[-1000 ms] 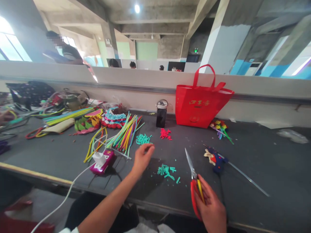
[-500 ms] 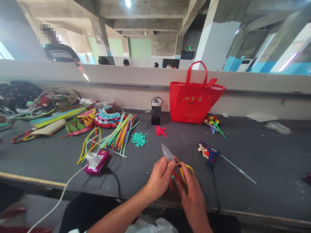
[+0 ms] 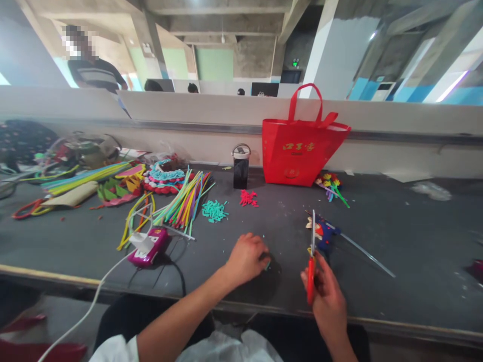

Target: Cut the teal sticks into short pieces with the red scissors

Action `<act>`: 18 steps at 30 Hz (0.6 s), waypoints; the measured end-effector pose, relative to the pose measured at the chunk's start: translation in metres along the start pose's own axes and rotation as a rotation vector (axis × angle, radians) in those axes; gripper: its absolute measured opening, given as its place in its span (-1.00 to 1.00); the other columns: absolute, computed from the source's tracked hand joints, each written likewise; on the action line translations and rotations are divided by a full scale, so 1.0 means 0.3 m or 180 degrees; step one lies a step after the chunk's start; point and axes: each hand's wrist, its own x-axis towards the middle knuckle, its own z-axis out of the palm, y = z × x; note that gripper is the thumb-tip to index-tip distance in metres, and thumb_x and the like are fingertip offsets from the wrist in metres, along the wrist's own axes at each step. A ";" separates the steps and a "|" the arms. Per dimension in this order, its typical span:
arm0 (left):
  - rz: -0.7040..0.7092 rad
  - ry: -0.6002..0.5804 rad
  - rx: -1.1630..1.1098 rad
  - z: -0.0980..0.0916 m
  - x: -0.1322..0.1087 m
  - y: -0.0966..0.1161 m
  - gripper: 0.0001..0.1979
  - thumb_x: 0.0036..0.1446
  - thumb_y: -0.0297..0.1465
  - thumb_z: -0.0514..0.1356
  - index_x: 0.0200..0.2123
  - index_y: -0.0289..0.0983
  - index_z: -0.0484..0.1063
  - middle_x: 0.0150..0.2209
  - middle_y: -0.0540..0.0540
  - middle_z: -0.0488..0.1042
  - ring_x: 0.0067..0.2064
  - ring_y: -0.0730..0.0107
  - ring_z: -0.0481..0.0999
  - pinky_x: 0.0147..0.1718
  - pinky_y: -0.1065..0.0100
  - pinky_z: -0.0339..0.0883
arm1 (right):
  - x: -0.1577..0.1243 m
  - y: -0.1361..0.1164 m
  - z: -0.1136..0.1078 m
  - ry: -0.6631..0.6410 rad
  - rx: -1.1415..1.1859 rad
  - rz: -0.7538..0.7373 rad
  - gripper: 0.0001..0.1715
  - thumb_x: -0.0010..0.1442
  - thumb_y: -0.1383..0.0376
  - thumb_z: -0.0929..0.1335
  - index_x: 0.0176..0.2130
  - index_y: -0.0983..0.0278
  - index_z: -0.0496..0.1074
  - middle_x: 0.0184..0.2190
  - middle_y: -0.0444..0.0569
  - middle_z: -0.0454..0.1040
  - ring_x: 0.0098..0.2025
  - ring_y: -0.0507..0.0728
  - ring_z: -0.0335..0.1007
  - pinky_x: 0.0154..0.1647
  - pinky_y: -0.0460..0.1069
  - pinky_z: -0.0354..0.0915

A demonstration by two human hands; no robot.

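My right hand grips a pair of scissors by red handles, with the blades pointing away from me. Over the dark tabletop, my left hand has its fingers curled downward. A small teal piece shows at its fingertips, mostly hidden by them. Beyond the left hand lie a pile of teal cut pieces and a smaller pile of red cut pieces. Just past the scissors is a dark blue glue gun with a long clear stick at its back.
A purple power strip with a white plug sits at left. Colourful pipe cleaners lie behind it. A black bottle and a red bag stand along the partition. A person is beyond it.
My hands have come apart. The scissors, earlier between both hands, have swung right and upright in my right hand. My left hand has lowered toward the table.
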 end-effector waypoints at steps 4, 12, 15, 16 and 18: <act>-0.0146 -0.0153 0.0041 0.082 -0.002 0.054 -0.93 -0.06 -0.47 0.23 -0.46 -0.31 0.52 -0.37 -0.25 0.51 -0.14 0.00 0.41 -0.10 0.04 0.21 | -0.013 -0.025 0.017 0.0003 0.0096 -0.0126 -0.20 0.08 0.09 0.45 0.25 0.16 0.26 0.05 0.02 0.48 -0.02 0.20 0.46 -0.05 0.03 0.39; -0.0635 0.0104 -0.1243 0.044 0.019 0.017 -0.91 -0.10 -0.50 0.14 -0.50 -0.29 0.46 -0.49 -0.09 0.50 -0.37 0.29 0.46 -0.28 0.29 0.30 | -0.022 -0.031 0.012 -0.0027 0.0205 0.0084 -0.17 0.06 0.07 0.46 0.25 0.18 0.24 -0.13 -0.01 0.54 -0.18 0.13 0.49 -0.18 -0.03 0.40; -0.0866 0.0216 -0.2014 -0.003 0.012 0.000 -0.83 -0.01 -0.44 0.05 -0.41 -0.31 0.43 -0.48 -0.05 0.50 -0.48 0.42 0.43 -0.46 0.41 0.27 | -0.026 -0.060 0.049 0.0044 0.0350 0.0249 -0.11 0.01 0.09 0.49 0.25 0.18 0.22 -0.32 -0.11 0.53 -0.31 0.08 0.48 -0.23 -0.04 0.40; -0.0910 0.0229 -0.2238 -0.016 0.008 -0.001 -0.83 -0.01 -0.43 0.04 -0.41 -0.31 0.42 -0.48 -0.05 0.50 -0.50 0.45 0.41 -0.48 0.43 0.26 | -0.025 -0.077 0.069 0.0050 0.0399 0.0305 -0.06 -0.03 0.10 0.52 0.26 0.18 0.21 -0.35 -0.14 0.52 -0.35 0.07 0.47 -0.26 -0.05 0.40; -0.0949 0.0229 -0.2604 -0.036 0.000 0.005 -0.86 -0.03 -0.42 0.07 -0.42 -0.31 0.41 -0.49 -0.05 0.49 -0.51 0.48 0.39 -0.50 0.45 0.24 | -0.017 -0.119 0.114 0.0008 0.0675 0.0296 -0.02 -0.08 0.13 0.54 0.26 0.16 0.20 -0.38 -0.17 0.51 -0.34 0.07 0.46 -0.30 -0.06 0.39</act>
